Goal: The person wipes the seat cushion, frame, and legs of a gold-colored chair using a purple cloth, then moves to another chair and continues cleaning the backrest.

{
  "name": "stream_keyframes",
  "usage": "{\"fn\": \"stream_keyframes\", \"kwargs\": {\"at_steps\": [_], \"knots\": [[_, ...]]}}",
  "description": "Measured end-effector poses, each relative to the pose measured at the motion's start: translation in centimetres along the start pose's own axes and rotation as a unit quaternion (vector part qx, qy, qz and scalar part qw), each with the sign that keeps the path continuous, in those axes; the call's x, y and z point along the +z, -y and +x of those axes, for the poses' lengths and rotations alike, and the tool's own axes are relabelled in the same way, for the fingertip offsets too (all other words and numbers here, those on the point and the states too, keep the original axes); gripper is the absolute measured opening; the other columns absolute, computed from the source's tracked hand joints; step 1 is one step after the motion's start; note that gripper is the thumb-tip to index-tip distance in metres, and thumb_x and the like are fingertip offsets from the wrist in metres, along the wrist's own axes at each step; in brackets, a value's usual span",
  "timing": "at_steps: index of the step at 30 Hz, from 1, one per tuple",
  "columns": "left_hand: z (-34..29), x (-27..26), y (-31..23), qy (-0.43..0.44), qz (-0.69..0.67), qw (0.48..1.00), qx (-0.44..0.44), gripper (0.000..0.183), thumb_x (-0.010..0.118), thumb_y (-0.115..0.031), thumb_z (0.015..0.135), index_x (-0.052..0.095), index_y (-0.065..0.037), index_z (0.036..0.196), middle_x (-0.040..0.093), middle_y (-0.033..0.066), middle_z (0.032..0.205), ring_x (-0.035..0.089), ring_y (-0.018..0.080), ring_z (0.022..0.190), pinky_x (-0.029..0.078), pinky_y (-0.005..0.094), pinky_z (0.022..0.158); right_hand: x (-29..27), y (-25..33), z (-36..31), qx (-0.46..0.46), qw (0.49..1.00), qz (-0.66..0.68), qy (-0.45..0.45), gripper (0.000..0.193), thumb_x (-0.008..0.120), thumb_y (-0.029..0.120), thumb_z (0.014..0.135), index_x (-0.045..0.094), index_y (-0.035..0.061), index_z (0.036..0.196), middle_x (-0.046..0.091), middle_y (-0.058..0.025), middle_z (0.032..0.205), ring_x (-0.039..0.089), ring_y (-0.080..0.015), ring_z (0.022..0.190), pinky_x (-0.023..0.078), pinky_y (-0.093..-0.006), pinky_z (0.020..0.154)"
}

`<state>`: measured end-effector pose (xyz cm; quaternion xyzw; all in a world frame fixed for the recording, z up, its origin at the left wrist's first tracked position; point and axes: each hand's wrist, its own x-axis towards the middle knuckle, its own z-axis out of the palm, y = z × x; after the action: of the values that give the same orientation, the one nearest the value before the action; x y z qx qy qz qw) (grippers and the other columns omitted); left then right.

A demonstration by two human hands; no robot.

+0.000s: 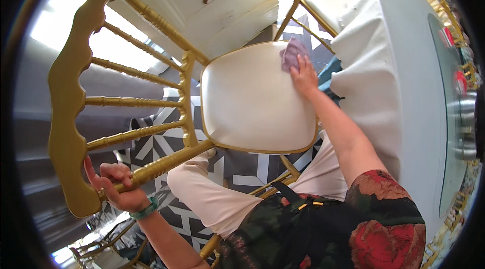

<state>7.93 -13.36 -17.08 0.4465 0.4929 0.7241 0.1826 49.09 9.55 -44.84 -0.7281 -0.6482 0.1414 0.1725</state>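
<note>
A gold chair with turned spindles in its back stands before me, its white padded seat facing up. My left hand is closed around the post of the chair back, close to the top rail, with the index finger stretched along the rail. At the seat's far right edge my right hand presses a mauve cloth against the padding. Its fingers lie over the cloth's lower part, and the rest of the cloth spreads out past the fingertips.
To the right stands a long table with a white cloth hanging down its side. Another gold chair is beyond the seat. A panelled wall with a carved ornament rises behind; grey curtains hang at left. The floor is geometrically patterned.
</note>
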Motion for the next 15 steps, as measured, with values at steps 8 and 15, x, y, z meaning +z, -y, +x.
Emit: {"fn": "stream_keyframes", "kwargs": {"at_steps": [8, 15], "knots": [[-0.3, -0.5, 0.0, -0.005, -0.04, 0.999, -0.012, 0.058, 0.052, -0.033, 0.092, 0.031, -0.004, 0.137, 0.042, -0.0001, 0.066, 0.035, 0.0055, 0.049, 0.033, 0.0196, 0.048, 1.2, 0.9, 4.6, 0.01, 0.999, -0.034, 0.032, 0.064, 0.042, 0.048, 0.088, 0.027, 0.0192, 0.143, 0.021, -0.0115, 0.15, 0.02, -0.0285, 0.138, 0.02, -0.0455, 0.11], [0.0, 0.6, -0.7, -0.026, -0.082, 0.996, -0.01, 0.058, 0.058, -0.02, 0.088, 0.029, -0.001, 0.135, 0.046, 0.0015, 0.061, 0.038, 0.0063, 0.046, 0.035, 0.0208, 0.046, 0.2, 0.6, -7.8, -0.109, 0.991, -0.066, -0.048, 0.059, 0.049, 0.037, 0.087, 0.032, 0.0171, 0.14, 0.024, -0.0108, 0.148, 0.022, -0.0325, 0.135, 0.017, -0.0491, 0.109]]}}
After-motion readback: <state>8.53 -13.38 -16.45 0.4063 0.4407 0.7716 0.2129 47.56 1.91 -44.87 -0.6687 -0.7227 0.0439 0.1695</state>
